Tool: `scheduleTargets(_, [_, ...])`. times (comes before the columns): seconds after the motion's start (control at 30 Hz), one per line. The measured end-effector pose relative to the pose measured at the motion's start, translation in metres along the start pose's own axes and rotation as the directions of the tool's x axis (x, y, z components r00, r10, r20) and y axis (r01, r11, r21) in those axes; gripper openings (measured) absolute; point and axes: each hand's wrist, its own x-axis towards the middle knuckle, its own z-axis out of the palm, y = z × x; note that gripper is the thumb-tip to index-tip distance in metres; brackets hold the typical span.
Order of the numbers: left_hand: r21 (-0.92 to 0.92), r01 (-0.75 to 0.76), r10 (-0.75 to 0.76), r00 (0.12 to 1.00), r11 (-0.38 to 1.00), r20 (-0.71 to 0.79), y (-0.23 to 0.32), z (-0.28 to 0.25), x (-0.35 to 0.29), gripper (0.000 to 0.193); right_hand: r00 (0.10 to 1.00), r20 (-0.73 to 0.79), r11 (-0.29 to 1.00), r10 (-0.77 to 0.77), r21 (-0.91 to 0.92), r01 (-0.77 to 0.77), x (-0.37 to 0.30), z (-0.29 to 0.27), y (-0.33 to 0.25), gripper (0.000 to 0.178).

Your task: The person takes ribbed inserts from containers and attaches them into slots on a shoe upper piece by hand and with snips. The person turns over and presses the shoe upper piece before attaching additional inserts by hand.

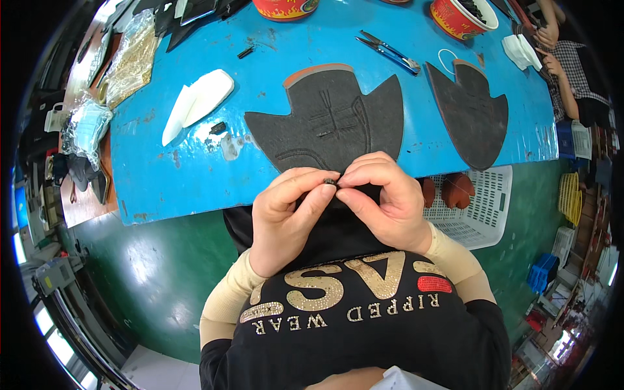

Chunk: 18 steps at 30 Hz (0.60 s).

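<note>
Just off the table's near edge, my left hand (286, 211) pinches a small dark piece (330, 182) between thumb and forefinger. My right hand (388, 198) meets it from the other side, its thumb and forefinger closed to a pinch at the piece's edge. What the right fingertips hold is too small to make out. Right beyond my hands lies a black shoe-upper-shaped panel (331, 120) with stitched lines and a brown top edge. A second dark panel (469, 110) of similar shape lies to the right, beside a thin white loop (446, 62).
Blue-handled thread snips (390, 52) lie behind the panels on the blue table (169, 188). White folded pieces (201, 101) sit at left. Red tubs (458, 19) stand at the back. A white basket (484, 214) holds brown pieces below the table. Another person's arms (552, 58) show far right.
</note>
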Motion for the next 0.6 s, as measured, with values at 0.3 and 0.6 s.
scheduleTargets(0.3, [-0.314, 0.134, -0.146, 0.989, 0.94, -0.017, -0.005, 0.007, -0.004, 0.02, 0.99, -0.011, 0.989, 0.143, 0.04, -0.142, 0.001, 0.01, 0.007, 0.016])
scheduleTargets(0.6, [-0.602, 0.376, -0.348, 0.922, 0.704, 0.168, -0.005, -0.002, 0.008, 0.021, 0.907, 0.121, 0.806, 0.403, 0.423, -0.415, 0.01, 0.004, 0.008, 0.019])
